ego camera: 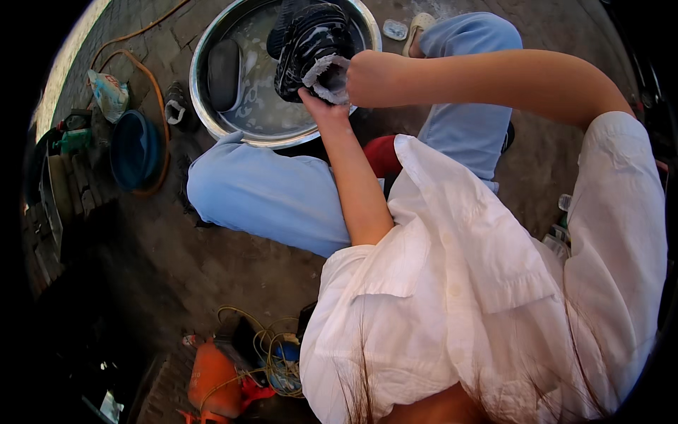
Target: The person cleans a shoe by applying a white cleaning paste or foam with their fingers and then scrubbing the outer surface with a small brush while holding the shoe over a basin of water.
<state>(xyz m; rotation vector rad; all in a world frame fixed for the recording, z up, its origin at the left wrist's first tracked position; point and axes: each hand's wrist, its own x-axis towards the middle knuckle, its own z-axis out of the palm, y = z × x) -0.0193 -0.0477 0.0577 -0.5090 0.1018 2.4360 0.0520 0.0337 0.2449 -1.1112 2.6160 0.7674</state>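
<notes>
A wet black boot (312, 45) with a whitish fleece lining (319, 69) is tilted over a round metal basin (198, 106), its opening towards me. Streaks of suds cling to its ridged shaft. My left hand (324, 106) supports the boot from below, near the opening. At the right side of the fleece rim, my right hand (373, 79) is closed in a fist; its fingertips are hidden. Soapy water (257, 98) fills the basin's bottom. On the left in it lies a dark oblong thing (224, 74) with rounded ends.
A small fleece-lined boot (175, 106) stands left of the basin, near a blue plastic bowl (135, 151), an orange hose (158, 93) and a plastic bag (109, 95). Behind me are an orange gas cylinder (212, 379) and a tangled yellow cable (270, 365). A clear plastic container (395, 29) lies beyond the basin's right rim.
</notes>
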